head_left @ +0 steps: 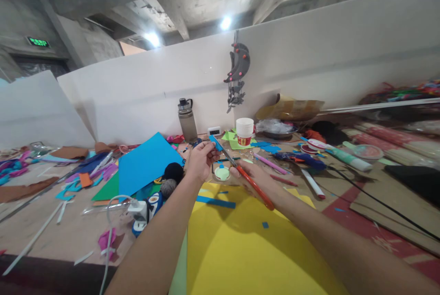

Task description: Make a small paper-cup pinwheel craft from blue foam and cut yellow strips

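Note:
Pinched in the fingers of my left hand [201, 161] is a small blue paper strip [215, 142]. My right hand [248, 173] grips a pair of scissors [253, 181] with orange-red handles, their blades pointing up and left to the strip. Whether the blades touch the paper I cannot tell. Below both hands lies a large yellow sheet [240, 249], with a longer blue strip [216, 201] and a small blue scrap [265, 225] on it. A round pale-green piece [222, 173] sits just beyond the sheet, between my hands.
Blue sheets [147, 162], a black pompom [173, 172] and a white plug adapter [138, 211] with a cable lie left. Behind stand a water bottle [187, 121] and stacked paper cups [244, 129]. A glue gun [302, 159] with a black cord lies right.

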A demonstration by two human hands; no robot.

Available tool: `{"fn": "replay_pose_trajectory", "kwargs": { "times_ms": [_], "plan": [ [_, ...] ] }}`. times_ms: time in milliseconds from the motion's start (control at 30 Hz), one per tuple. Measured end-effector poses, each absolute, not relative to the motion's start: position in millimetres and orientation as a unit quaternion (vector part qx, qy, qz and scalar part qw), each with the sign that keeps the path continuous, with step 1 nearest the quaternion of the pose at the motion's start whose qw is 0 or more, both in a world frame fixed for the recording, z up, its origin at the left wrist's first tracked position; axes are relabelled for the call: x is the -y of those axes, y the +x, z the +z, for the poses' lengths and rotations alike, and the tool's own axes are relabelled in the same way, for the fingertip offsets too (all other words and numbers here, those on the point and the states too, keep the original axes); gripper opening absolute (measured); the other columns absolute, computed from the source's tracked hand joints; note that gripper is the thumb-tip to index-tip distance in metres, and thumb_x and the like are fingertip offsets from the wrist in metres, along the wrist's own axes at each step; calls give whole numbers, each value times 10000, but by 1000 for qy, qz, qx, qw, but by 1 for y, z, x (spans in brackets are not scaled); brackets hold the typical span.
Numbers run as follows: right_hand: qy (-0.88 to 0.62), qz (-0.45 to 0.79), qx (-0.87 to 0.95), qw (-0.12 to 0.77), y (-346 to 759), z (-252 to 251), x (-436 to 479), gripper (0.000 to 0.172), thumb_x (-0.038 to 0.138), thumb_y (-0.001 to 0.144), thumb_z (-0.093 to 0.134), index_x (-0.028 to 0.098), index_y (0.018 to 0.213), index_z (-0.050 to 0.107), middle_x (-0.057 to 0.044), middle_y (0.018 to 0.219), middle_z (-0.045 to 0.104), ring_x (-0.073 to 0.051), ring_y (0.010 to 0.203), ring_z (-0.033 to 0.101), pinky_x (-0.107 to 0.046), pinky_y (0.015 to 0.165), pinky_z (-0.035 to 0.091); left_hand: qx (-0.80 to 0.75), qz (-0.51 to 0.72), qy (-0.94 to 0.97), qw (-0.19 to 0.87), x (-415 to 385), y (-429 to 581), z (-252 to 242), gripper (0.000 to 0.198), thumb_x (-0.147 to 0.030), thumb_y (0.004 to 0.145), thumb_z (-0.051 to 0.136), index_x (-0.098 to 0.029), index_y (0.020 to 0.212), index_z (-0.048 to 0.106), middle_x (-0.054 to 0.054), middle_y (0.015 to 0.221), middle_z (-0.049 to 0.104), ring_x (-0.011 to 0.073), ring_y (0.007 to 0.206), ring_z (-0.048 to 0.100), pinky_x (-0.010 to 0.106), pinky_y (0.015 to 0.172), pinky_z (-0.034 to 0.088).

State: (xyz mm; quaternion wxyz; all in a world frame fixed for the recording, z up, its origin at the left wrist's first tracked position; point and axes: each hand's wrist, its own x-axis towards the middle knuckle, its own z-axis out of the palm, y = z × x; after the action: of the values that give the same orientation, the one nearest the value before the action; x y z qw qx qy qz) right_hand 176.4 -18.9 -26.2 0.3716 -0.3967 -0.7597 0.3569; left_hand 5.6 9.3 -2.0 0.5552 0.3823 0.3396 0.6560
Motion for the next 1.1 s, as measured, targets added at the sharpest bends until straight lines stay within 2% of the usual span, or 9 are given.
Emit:
{"fn": "replay_pose_trajectory", "kwargs": {
  "times_ms": [233,500,900,1100],
  "plan": [
    [-393,339,772,367,177,-29,15,356,526,788,535,197,669,472,19,634,499,-120,567,433,-235,516,338,-341,655,381,556,-10,6,-2,223,-249,609,747,-144,725,587,-1,628,633,98,532,598,217,538,478],
    [-394,361,760,370,177,-25,18,373,562,770,538,198,696,514,31,557,466,-117,508,438,-230,473,339,-340,655,383,556,-9,6,-1,208,-245,621,738,-139,720,590,4,630,641,96,538,604,210,542,480],
    [-382,350,767,378,176,-30,17,330,505,807,519,188,715,533,-5,688,542,-138,617,468,-241,538,369,-340,656,382,555,-10,6,-3,222,-253,605,749,-145,706,583,-14,596,610,84,510,574,205,522,452],
    [-391,327,774,375,177,-30,16,315,487,804,524,194,690,515,8,664,527,-136,603,451,-242,540,344,-338,655,385,555,-10,5,-4,222,-252,608,752,-140,712,590,-9,604,618,90,521,583,208,527,461]
  ]
}}
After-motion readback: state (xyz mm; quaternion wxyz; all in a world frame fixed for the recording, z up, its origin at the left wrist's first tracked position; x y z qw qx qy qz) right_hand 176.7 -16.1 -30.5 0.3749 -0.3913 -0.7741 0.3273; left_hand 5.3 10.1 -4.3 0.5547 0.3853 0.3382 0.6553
